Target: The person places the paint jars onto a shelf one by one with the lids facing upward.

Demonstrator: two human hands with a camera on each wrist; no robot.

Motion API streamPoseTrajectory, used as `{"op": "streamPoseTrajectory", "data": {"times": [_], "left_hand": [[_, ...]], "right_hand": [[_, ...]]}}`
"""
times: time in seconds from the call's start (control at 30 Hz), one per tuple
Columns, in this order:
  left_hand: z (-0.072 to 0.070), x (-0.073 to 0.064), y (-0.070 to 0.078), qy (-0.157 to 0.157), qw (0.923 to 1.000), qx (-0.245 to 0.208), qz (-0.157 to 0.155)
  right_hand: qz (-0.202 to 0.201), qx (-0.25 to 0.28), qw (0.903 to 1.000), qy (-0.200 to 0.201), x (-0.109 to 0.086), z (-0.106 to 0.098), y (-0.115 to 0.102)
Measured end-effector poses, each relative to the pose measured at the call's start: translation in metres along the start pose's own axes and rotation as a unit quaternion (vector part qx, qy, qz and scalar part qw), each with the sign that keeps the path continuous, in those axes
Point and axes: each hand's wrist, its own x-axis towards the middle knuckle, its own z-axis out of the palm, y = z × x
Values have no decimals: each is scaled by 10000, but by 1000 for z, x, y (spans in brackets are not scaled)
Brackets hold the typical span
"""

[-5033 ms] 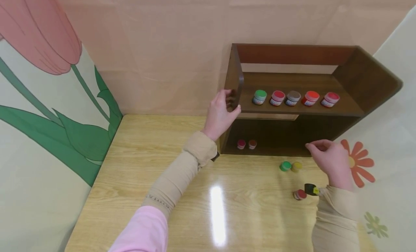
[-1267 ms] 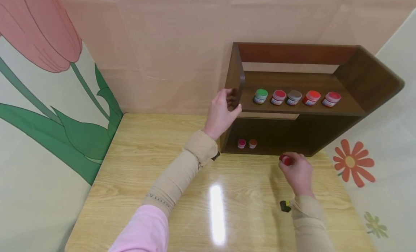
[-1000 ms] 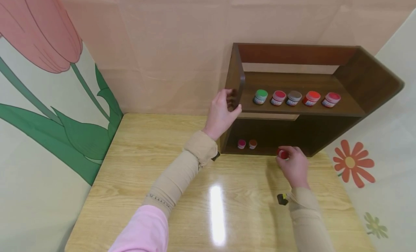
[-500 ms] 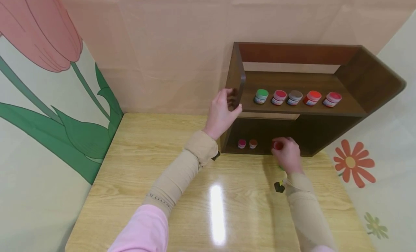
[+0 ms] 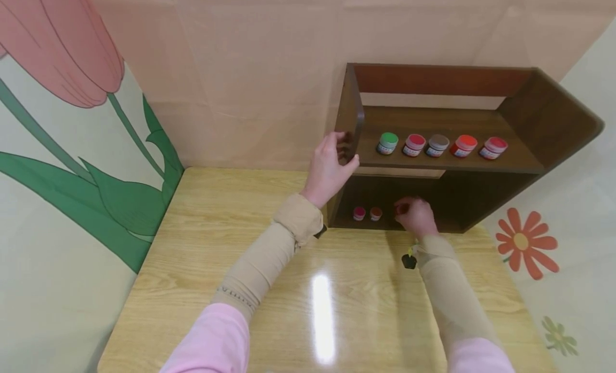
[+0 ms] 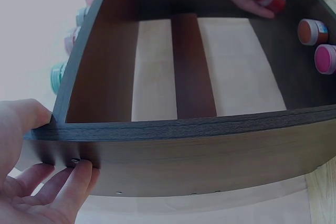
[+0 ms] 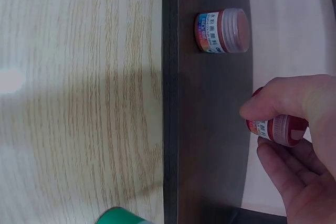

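My left hand [image 5: 327, 170] grips the left side panel of a dark brown two-level shelf [image 5: 433, 119], thumb at the front edge and fingers against the outer face, as the left wrist view shows. Inside the lower compartment, my right hand [image 5: 417, 218] pinches a red paint jar [image 7: 286, 129] between thumb and fingers, tilted above the compartment floor. To the left of that hand stand a brown-lidded paint jar [image 5: 376, 214] and a magenta one [image 5: 359, 213], side by side near the front edge.
On the upper level a row of several paint jars runs from a green jar [image 5: 387, 143] to a pink-red jar [image 5: 493, 147]. A green lid [image 7: 122, 216] shows on the wooden table [image 5: 231, 212] in front of the shelf. Printed cloth hangs behind and at both sides.
The right hand, empty at the right five seconds ago, has taken the red paint jar from the table and carried it up and left into the lower compartment. The left hand keeps its place.
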Motion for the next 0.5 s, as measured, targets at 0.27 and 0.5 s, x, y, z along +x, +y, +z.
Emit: {"op": "streamPoseTrajectory", "data": {"times": [0.27,0.5], "left_hand": [[1,0,-2,22,10000,-73,46],[1,0,-3,18,9998,-162,63]], "right_hand": [[79,-119,9986,-519,15,9,9],[205,-252,9984,-468,16,20,12]]}}
